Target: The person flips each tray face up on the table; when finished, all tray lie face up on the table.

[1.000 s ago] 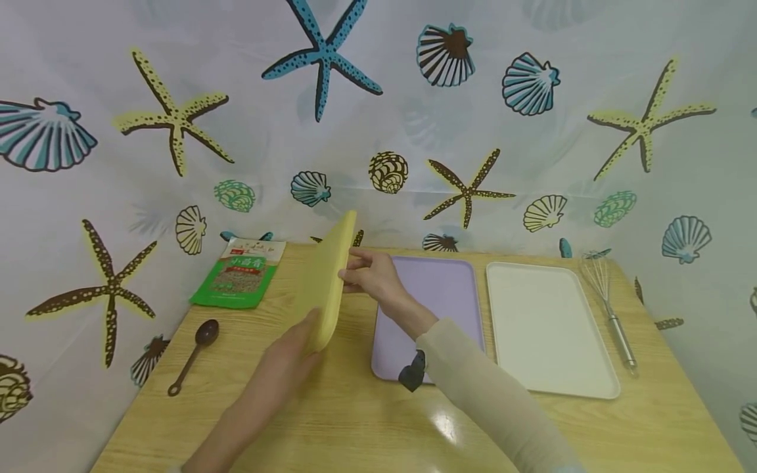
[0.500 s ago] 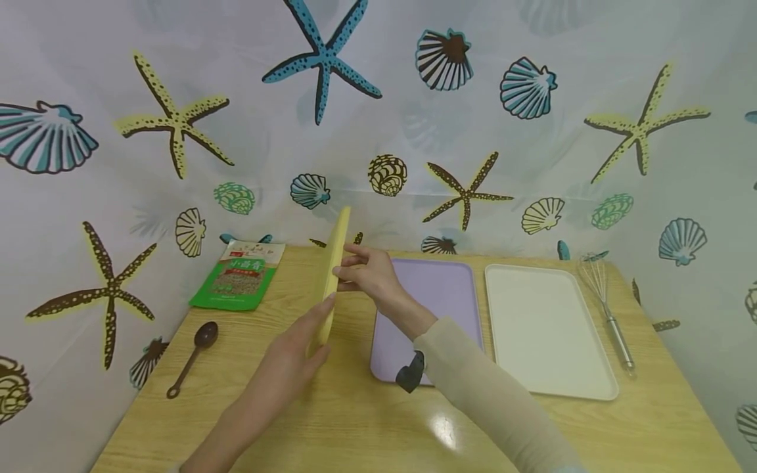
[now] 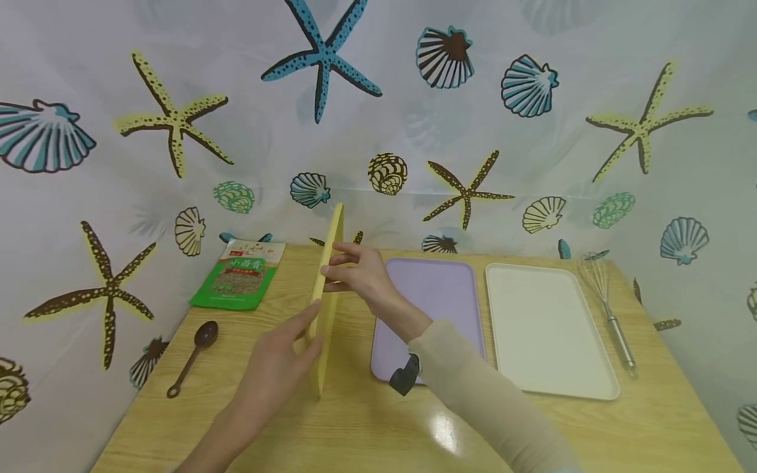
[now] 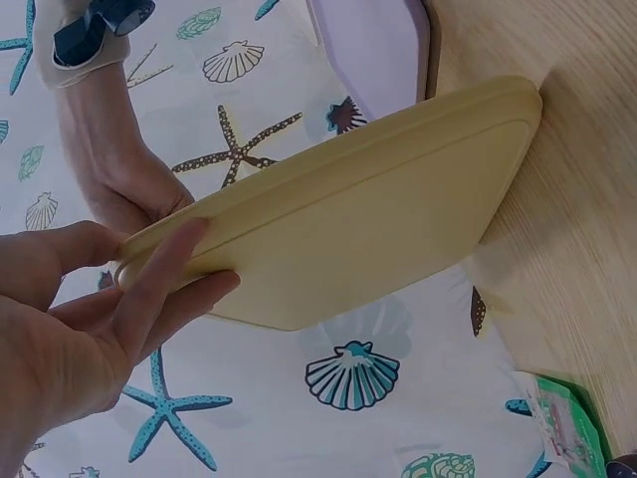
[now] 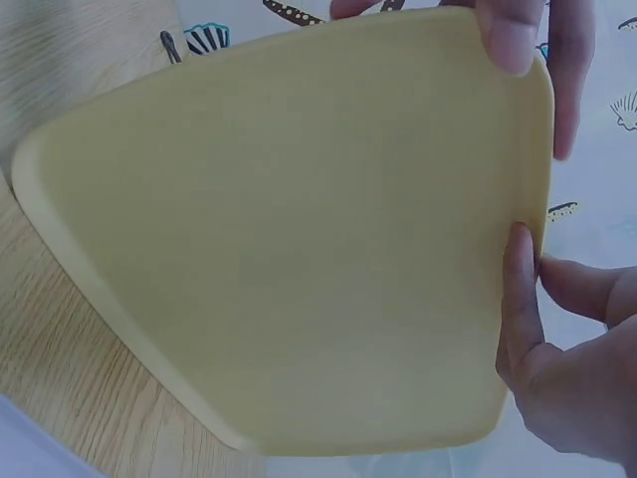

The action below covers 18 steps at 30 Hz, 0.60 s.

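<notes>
A yellow tray (image 3: 322, 315) stands nearly on edge, tilted, between my two hands over the table. My left hand (image 3: 272, 368) pinches its near edge, fingers on one face and thumb on the other. Higher up the same edge, my right hand (image 3: 369, 276) grips the rim with thumb and fingers. The left wrist view shows the tray's flat underside (image 4: 368, 229) with left fingers lying along it. In the right wrist view, the recessed inner face (image 5: 299, 239) of the tray fills most of the picture, its lower end at the wooden table.
A purple tray (image 3: 437, 289) and a white tray (image 3: 550, 328) lie side by side to the right, with a whisk (image 3: 609, 315) beyond them. Left are a green spice packet (image 3: 239, 276) and a brown spoon (image 3: 198, 351). A shell-patterned cloth (image 3: 378, 118) backs the table (image 3: 378, 427).
The yellow tray has turned about its upright axis, so the head view now shows its right-hand inner face instead of its left. Both hands have shifted slightly left with it.
</notes>
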Available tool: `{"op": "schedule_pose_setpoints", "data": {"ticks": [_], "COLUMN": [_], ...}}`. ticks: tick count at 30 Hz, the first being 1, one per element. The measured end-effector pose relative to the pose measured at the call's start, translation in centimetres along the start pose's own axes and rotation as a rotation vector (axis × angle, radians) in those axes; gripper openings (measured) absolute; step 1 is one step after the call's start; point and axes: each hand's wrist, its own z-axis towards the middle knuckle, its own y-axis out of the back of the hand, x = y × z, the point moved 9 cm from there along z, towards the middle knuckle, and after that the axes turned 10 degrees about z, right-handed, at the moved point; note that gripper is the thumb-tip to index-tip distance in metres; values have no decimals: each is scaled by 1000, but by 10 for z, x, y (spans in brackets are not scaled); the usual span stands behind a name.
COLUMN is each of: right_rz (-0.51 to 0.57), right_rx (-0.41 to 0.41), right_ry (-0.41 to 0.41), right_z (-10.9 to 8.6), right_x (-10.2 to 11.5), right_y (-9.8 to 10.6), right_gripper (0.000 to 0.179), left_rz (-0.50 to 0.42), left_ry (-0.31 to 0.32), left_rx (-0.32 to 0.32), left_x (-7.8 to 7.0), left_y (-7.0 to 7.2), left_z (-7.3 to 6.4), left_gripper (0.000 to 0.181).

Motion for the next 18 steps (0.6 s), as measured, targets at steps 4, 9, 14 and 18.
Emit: {"op": "schedule_pose_setpoints", "data": {"ticks": [4,9,14,18], "right_rz": [-89,-293,-380,-393], "right_rx": [-11,-116,-123,-94], "right_ry": [47,-3,-165,-240], "right_z": [3,7,-1,-6], "right_x": [-6,-46,-94,-118], "right_y": [5,28,45,48], "right_gripper": [49,43,47,52], "left_rz": [-5,-44,-86,-161], "left_ry": [9,32,80,121], "left_rx": [-39,-55,-58,-36], "left_x": [2,7,13,18], "left_y": [5,6,5,3], "left_z": [-1,-1,0,1], "left_gripper": [46,46,46,47]}}
